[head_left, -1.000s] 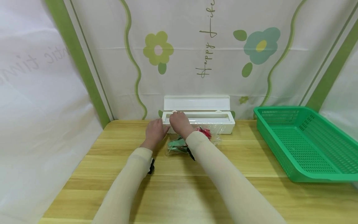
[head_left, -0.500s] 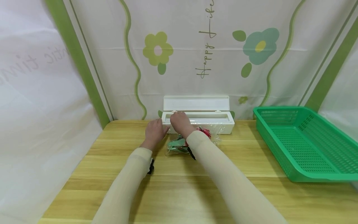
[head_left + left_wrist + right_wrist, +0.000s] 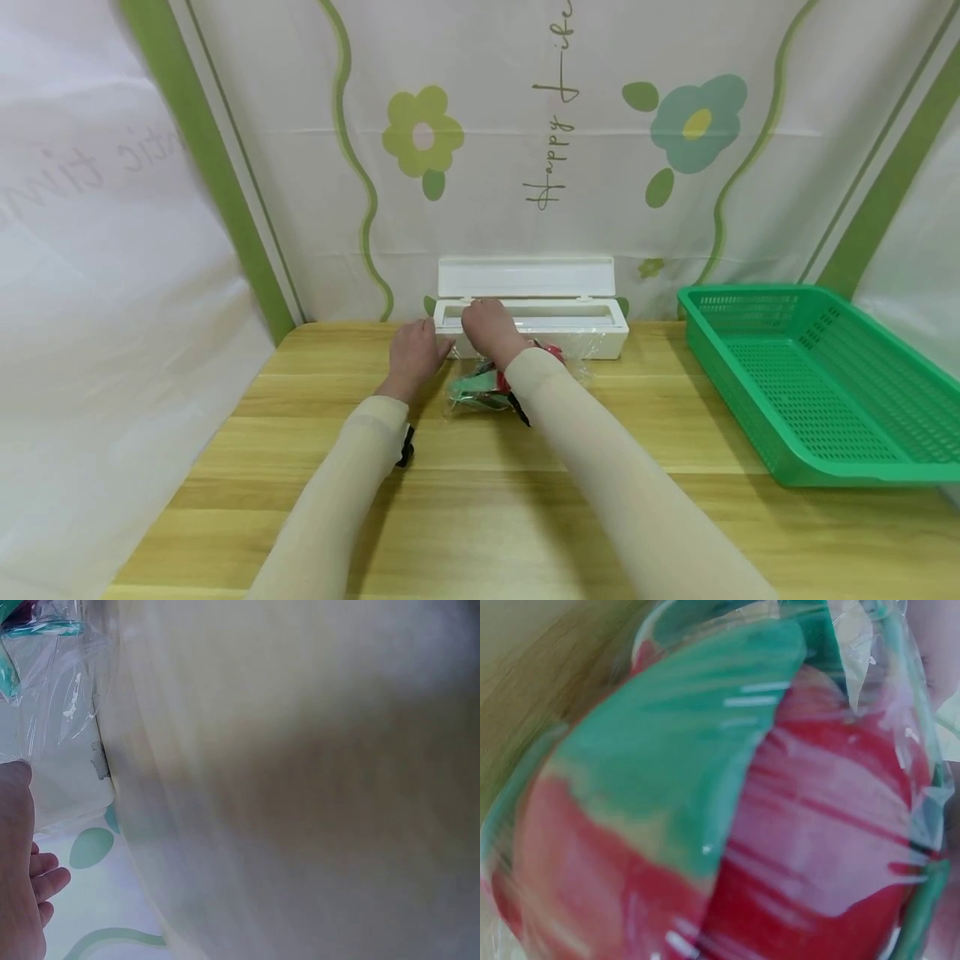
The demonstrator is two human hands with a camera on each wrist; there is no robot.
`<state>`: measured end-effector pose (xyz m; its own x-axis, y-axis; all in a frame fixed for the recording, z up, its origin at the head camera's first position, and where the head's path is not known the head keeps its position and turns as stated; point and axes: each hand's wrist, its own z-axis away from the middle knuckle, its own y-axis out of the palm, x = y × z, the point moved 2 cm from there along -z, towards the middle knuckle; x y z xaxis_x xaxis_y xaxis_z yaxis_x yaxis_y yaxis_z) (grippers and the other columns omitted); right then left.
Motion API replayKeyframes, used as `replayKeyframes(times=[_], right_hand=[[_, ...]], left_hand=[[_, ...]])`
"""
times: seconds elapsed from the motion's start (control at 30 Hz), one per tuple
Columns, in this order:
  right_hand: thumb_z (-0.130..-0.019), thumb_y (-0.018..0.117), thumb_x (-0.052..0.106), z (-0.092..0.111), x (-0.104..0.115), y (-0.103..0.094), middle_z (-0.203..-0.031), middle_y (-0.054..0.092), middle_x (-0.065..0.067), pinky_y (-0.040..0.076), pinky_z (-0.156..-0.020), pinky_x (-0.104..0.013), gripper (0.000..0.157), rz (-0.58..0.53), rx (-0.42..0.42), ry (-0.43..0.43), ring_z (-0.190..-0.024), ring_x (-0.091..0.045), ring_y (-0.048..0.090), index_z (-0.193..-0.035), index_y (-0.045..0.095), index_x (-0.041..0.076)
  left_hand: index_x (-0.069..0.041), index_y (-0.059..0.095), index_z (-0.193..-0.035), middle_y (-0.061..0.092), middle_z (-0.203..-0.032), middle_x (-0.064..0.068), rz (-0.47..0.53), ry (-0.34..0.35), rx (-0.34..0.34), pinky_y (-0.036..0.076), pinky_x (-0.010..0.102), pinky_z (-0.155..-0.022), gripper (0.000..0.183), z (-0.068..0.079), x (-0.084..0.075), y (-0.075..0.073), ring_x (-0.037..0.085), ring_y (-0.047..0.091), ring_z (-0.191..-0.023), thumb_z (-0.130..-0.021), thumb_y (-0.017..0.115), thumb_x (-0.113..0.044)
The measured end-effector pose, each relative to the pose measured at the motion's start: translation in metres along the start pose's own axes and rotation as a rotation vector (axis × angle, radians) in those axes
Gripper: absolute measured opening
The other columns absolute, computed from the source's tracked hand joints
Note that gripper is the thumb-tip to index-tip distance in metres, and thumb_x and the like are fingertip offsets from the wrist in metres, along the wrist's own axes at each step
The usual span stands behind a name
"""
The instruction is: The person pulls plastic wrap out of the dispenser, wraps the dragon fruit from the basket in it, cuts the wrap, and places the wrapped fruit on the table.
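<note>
A white cling film dispenser (image 3: 555, 343) stands at the back of the table with its lid (image 3: 525, 277) up. My left hand (image 3: 415, 354) holds its left end; in the left wrist view the thumb lies along the front face and the fingers (image 3: 49, 883) curl behind the end. My right hand (image 3: 491, 329) is bent over the front rim with curled fingers, and its fingertips are hidden. Clear cling film (image 3: 585, 350) hangs over the dispenser's front. Below, a red dragon fruit with green scales (image 3: 817, 847) lies under the film, partly covered by my right wrist.
A green perforated plastic basket (image 3: 798, 467) stands at the right of the wooden table (image 3: 420, 517). Directly behind the dispenser hangs a white curtain (image 3: 487, 217) with flower prints, and another white sheet (image 3: 135, 333) hangs along the left side.
My right hand has slid slightly to the right along the dispenser's front rim. The left hand, the dispenser and the basket stay in place.
</note>
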<state>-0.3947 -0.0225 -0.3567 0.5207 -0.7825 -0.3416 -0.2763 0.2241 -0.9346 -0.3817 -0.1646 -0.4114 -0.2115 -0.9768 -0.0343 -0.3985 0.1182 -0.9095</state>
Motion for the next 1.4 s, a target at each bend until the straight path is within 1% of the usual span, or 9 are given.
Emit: replayKeyframes(times=[0.13, 0.37, 0.57, 0.63, 0.83, 0.97, 1.1, 1.2, 1.4], right_hand=[[-0.095, 0.061, 0.009, 0.0017, -0.0011, 0.0, -0.104, 0.067, -0.008, 0.048, -0.092, -0.037, 0.009, -0.008, 0.017, -0.002, -0.101, -0.022, 0.061, -0.098, 0.069, 0.008], [-0.096, 0.06, 0.009, 0.0042, -0.0025, -0.0042, -0.105, 0.067, -0.01, 0.05, -0.091, -0.036, 0.011, 0.011, 0.009, -0.005, -0.1, -0.023, 0.061, -0.1, 0.069, 0.007], [-0.096, 0.059, 0.009, 0.005, -0.0037, -0.0049, -0.104, 0.067, -0.01, 0.05, -0.09, -0.036, 0.011, 0.004, 0.018, -0.011, -0.099, -0.023, 0.062, -0.099, 0.07, 0.007], [-0.096, 0.06, 0.009, 0.005, -0.0042, -0.0047, -0.104, 0.067, -0.01, 0.05, -0.089, -0.036, 0.011, 0.003, 0.017, -0.014, -0.099, -0.023, 0.062, -0.099, 0.069, 0.007], [-0.095, 0.061, 0.009, 0.0051, -0.0055, -0.0051, -0.103, 0.067, -0.009, 0.051, -0.088, -0.035, 0.01, 0.003, 0.014, -0.017, -0.097, -0.023, 0.062, -0.098, 0.07, 0.007], [-0.095, 0.061, 0.009, 0.0054, -0.0067, -0.0053, -0.102, 0.068, -0.009, 0.051, -0.088, -0.035, 0.01, 0.001, 0.009, -0.015, -0.096, -0.023, 0.062, -0.097, 0.07, 0.007], [-0.093, 0.062, 0.009, 0.0057, -0.007, -0.0057, -0.098, 0.068, -0.009, 0.051, -0.086, -0.036, 0.009, 0.015, -0.013, -0.026, -0.093, -0.023, 0.063, -0.095, 0.07, 0.006], [-0.094, 0.061, 0.009, 0.0052, -0.0073, -0.005, -0.096, 0.068, -0.009, 0.052, -0.084, -0.036, 0.01, 0.025, -0.01, -0.027, -0.092, -0.023, 0.063, -0.093, 0.071, 0.007], [-0.094, 0.06, 0.008, 0.0046, -0.0088, -0.0047, -0.097, 0.067, -0.009, 0.053, -0.083, -0.037, 0.011, 0.02, 0.015, -0.023, -0.093, -0.023, 0.063, -0.091, 0.071, 0.008]], left_hand=[[0.006, 0.058, -0.102, 0.062, -0.091, 0.016, 0.007, -0.003, 0.014, 0.049, 0.042, -0.078, 0.051, 0.0011, -0.0005, -0.0002, 0.033, 0.06, -0.085, -0.095, 0.06, -0.045], [0.006, 0.059, -0.102, 0.063, -0.09, 0.017, -0.001, 0.013, -0.026, 0.049, 0.043, -0.077, 0.049, 0.0016, -0.0011, -0.0015, 0.033, 0.061, -0.084, -0.094, 0.062, -0.043], [0.006, 0.057, -0.106, 0.062, -0.095, 0.017, -0.001, 0.001, 0.021, 0.048, 0.042, -0.083, 0.051, 0.0011, -0.0009, -0.0002, 0.033, 0.06, -0.09, -0.096, 0.058, -0.044], [0.006, 0.057, -0.107, 0.062, -0.096, 0.017, 0.005, -0.002, 0.024, 0.048, 0.042, -0.083, 0.051, 0.001, -0.0006, 0.0002, 0.033, 0.06, -0.091, -0.096, 0.058, -0.044], [0.006, 0.058, -0.104, 0.063, -0.093, 0.017, 0.009, 0.014, -0.012, 0.048, 0.042, -0.082, 0.05, 0.0012, -0.0001, 0.0006, 0.034, 0.061, -0.089, -0.095, 0.06, -0.043], [0.006, 0.058, -0.102, 0.063, -0.092, 0.017, 0.004, 0.015, -0.017, 0.049, 0.042, -0.081, 0.05, 0.0009, -0.0005, -0.0002, 0.033, 0.061, -0.088, -0.095, 0.06, -0.043], [0.006, 0.058, -0.101, 0.062, -0.09, 0.017, -0.01, 0.025, -0.04, 0.049, 0.043, -0.08, 0.049, 0.0019, -0.0007, -0.001, 0.033, 0.061, -0.087, -0.095, 0.061, -0.042], [0.007, 0.059, -0.101, 0.063, -0.09, 0.018, -0.018, 0.039, -0.057, 0.048, 0.043, -0.082, 0.05, 0.0033, -0.0011, -0.0015, 0.034, 0.061, -0.086, -0.094, 0.062, -0.042], [0.008, 0.059, -0.103, 0.063, -0.092, 0.018, -0.02, 0.041, -0.061, 0.048, 0.043, -0.084, 0.051, 0.0043, -0.0018, -0.0033, 0.034, 0.061, -0.088, -0.094, 0.063, -0.042]])
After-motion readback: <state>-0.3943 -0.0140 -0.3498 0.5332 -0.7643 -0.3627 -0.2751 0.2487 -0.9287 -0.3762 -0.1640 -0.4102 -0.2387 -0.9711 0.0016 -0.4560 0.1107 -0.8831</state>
